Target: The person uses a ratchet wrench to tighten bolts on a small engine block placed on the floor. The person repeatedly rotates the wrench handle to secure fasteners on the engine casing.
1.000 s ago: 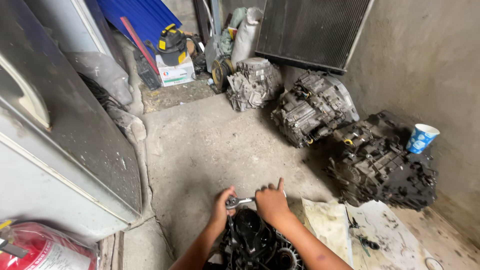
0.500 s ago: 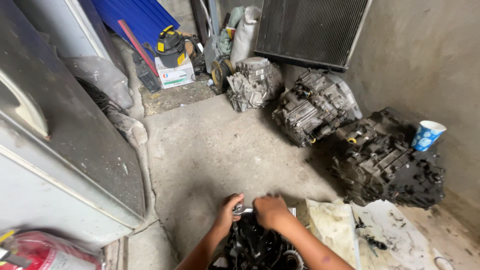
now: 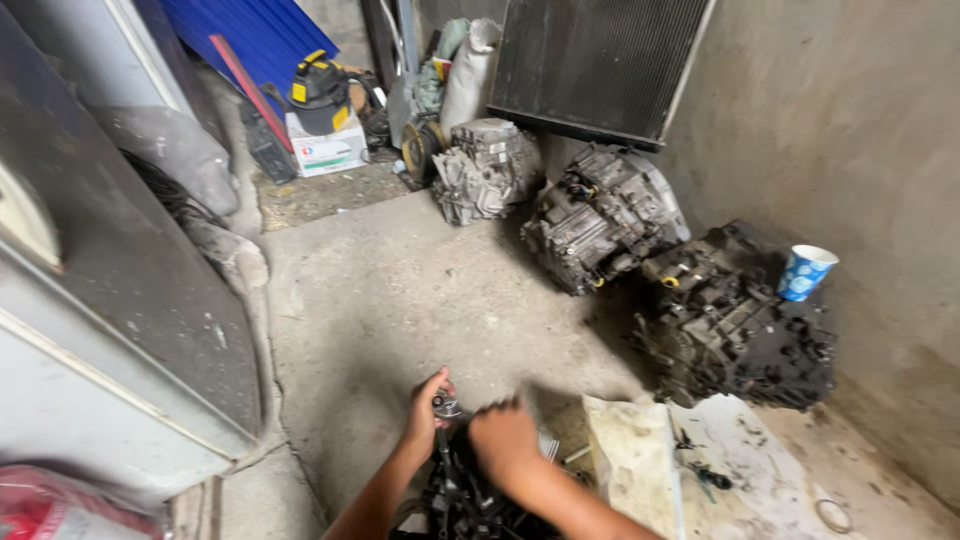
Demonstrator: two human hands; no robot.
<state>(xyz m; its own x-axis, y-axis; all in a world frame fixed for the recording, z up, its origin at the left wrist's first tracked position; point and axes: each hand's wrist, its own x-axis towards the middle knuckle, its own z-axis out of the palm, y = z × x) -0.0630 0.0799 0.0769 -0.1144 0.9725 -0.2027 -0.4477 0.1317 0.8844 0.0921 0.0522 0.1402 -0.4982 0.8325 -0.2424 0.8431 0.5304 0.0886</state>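
Three greasy gearboxes [image 3: 605, 215] line the floor's [image 3: 400, 300] far right edge. At its near edge sits a dark engine part [image 3: 470, 495]. The left hand [image 3: 425, 415] pinches a small metal piece [image 3: 445, 405] atop it; the right hand [image 3: 505, 445] rests on it, blurred, grip unclear.

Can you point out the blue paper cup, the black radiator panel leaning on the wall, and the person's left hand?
blue paper cup [image 3: 805, 272], head view, its side.
black radiator panel [image 3: 590, 60], head view, its grille face.
left hand [image 3: 428, 410], head view, its back.
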